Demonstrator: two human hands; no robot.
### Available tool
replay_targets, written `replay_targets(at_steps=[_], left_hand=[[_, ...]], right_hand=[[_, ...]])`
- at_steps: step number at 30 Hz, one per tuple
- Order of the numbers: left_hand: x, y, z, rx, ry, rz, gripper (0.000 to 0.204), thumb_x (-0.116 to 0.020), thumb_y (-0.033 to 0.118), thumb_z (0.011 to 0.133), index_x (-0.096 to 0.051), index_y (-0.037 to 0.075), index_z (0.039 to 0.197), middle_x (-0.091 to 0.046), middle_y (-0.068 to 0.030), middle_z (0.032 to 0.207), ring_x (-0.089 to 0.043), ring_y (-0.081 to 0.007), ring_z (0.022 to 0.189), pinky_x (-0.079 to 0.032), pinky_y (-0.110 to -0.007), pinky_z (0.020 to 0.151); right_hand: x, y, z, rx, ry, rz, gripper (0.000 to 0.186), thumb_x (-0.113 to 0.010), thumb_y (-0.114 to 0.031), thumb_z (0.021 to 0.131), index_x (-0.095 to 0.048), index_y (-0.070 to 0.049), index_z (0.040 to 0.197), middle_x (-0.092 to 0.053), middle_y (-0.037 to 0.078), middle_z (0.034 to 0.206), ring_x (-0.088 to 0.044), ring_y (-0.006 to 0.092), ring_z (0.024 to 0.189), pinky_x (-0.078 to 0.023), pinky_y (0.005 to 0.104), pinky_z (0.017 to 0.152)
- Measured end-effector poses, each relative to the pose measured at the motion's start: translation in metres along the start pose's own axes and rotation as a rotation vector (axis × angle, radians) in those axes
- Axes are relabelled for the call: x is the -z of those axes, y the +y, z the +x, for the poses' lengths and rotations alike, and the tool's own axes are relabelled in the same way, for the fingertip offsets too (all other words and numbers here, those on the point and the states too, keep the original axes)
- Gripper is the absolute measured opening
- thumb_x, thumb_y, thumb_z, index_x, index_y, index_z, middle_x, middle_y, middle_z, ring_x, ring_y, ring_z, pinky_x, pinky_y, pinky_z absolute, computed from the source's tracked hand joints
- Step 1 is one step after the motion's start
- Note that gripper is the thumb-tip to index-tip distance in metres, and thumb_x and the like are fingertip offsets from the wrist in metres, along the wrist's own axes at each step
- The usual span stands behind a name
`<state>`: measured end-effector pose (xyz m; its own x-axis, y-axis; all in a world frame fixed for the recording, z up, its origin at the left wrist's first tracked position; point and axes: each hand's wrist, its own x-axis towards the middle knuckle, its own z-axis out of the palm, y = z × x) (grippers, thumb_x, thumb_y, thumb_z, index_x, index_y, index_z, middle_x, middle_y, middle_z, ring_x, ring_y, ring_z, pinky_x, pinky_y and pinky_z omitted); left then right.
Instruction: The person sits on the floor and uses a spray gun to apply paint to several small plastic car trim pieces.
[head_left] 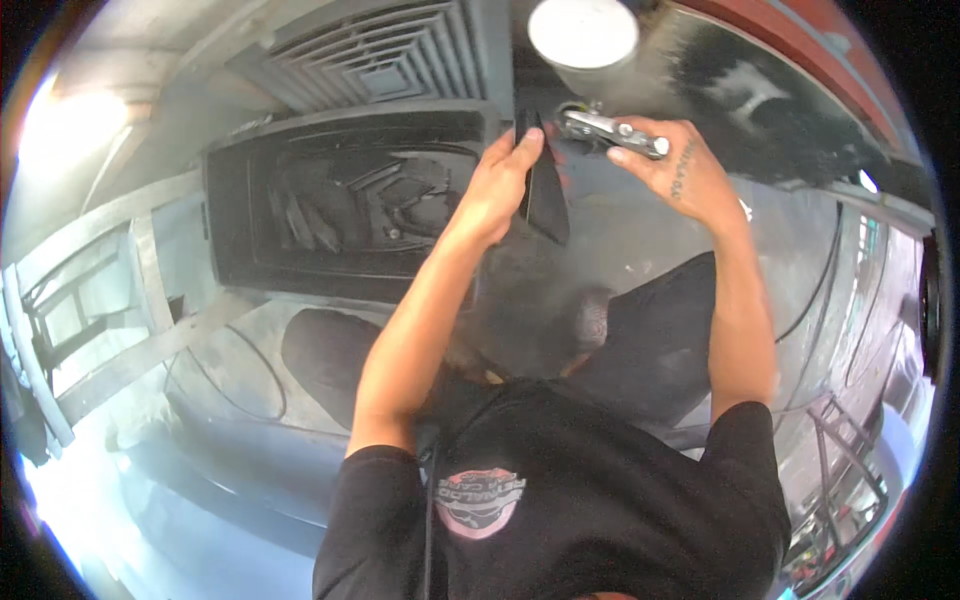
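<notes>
In my left hand [500, 185] is a long, dark, flat part [542, 215], held on edge with the thumb across its top. My right hand [675, 170] grips a metal spray gun [605, 127] pointed leftward at the part, its nozzle close beside it. A cup with a white lid [582, 32] sits just above the gun and looks attached to it. Left of my left hand lies a large black molded panel [245, 215] with a recessed middle; greyish mist blurs the area below my hands.
A grey louvered grille [380, 55] is behind the panel. A dark, scuffed surface [800, 120] is at upper right. Metal frames [150, 260] stand left, with another frame [835, 470] at lower right. Hoses [275, 385] lie on the floor beside my bent legs [650, 330].
</notes>
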<state>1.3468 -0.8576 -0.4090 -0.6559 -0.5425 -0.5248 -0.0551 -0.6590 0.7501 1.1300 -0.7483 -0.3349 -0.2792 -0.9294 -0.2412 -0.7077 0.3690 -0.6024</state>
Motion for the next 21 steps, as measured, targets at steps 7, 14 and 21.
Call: replay_targets(at_steps=[7, 14, 21], left_hand=[[-0.003, -0.061, 0.084, -0.164, 0.128, 0.003, 0.034, -0.055, 0.022, 0.109, -0.059, 0.000, 0.135, -0.069, -0.0078, 0.116, -0.063, -0.0173, 0.106, -0.047, -0.032, 0.095], [-0.016, -0.061, 0.089, -0.207, 0.188, 0.136, 0.033, -0.053, 0.021, 0.110, -0.061, -0.002, 0.132, -0.068, -0.0078, 0.120, -0.060, -0.0157, 0.108, -0.045, -0.032, 0.098], [0.007, -0.066, 0.093, -0.191, 0.098, 0.435, 0.034, -0.059, 0.019, 0.106, -0.061, -0.005, 0.130, -0.069, -0.0109, 0.118, -0.060, -0.0174, 0.106, -0.046, -0.032, 0.097]], right_hand=[[-0.007, 0.002, 0.001, -0.015, -0.113, -0.008, 0.043, -0.075, -0.032, 0.091, -0.073, -0.004, 0.123, -0.075, 0.023, 0.102, -0.072, 0.0397, 0.096, -0.053, 0.0464, 0.087], [-0.001, -0.001, 0.003, -0.015, -0.169, 0.000, 0.042, -0.073, -0.032, 0.093, -0.073, -0.006, 0.126, -0.075, 0.024, 0.094, -0.071, 0.0414, 0.092, -0.053, 0.0489, 0.084], [-0.006, 0.002, 0.004, 0.034, -0.077, 0.025, 0.041, -0.074, -0.031, 0.092, -0.073, -0.006, 0.125, -0.074, 0.023, 0.090, -0.071, 0.0407, 0.089, -0.053, 0.0491, 0.083]])
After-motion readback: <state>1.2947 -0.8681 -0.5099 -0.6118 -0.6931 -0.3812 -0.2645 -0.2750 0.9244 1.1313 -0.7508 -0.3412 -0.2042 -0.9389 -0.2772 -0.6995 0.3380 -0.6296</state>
